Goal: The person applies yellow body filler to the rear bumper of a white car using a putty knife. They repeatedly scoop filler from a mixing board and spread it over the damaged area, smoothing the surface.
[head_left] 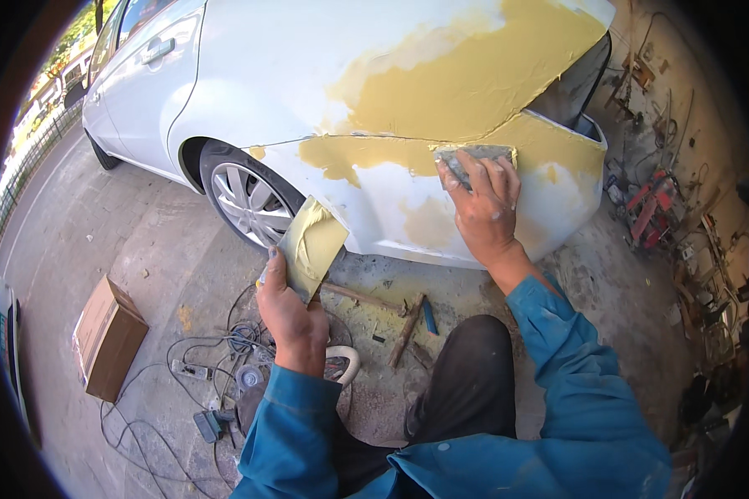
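Observation:
A white car (258, 66) fills the upper part of the view, its rear side coated with patches of yellow body filler (441, 91). My right hand (487, 204) presses a flat grey spreader (473, 153) against the bumper, just under the seam, fingers spread over its face. In front of the rear wheel (250, 195), my left hand (291, 308) grips a flat putty plate (314, 245) smeared with a lump of yellow filler. The hidden underside of the plate lies against my left fingers.
A cardboard box (112, 339) stands on the floor at left. Tangled cables (187, 399) and a round power tool (250, 378) lie near my left arm. A hammer-like wooden piece (406, 331) rests under the bumper. Red equipment (653, 208) and clutter line the right wall.

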### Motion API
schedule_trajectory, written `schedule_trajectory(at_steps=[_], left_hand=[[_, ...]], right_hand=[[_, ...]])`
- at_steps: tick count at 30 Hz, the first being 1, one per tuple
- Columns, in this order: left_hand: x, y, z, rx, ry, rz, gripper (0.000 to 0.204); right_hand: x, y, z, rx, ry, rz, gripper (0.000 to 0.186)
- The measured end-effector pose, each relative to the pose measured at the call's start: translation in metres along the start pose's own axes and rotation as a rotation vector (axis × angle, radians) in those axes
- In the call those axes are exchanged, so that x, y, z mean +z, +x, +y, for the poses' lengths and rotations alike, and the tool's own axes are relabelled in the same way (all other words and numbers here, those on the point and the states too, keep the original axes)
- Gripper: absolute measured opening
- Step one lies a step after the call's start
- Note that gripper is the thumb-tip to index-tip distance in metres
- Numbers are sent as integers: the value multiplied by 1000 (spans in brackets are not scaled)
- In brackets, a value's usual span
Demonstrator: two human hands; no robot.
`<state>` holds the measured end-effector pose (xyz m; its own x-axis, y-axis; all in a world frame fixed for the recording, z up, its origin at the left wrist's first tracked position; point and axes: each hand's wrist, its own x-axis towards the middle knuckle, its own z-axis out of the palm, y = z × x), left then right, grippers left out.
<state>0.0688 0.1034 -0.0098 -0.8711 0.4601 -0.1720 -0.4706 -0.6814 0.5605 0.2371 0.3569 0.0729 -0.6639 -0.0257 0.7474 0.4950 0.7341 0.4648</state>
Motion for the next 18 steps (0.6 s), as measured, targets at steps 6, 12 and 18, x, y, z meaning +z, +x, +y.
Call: schedule_trajectory(at_steps=[6, 12, 18], left_hand=[[-8, 4, -1, -4, -18, -44, 40], [-4, 3, -2, -22, -22, -30, 40], [-5, 2, 0, -26, -30, -44, 39]], right_hand=[[20, -4, -10, 65, 12, 60, 47], [38, -15, -12, 73, -7, 56, 43], [31, -43, -19, 78, 30, -33, 43]])
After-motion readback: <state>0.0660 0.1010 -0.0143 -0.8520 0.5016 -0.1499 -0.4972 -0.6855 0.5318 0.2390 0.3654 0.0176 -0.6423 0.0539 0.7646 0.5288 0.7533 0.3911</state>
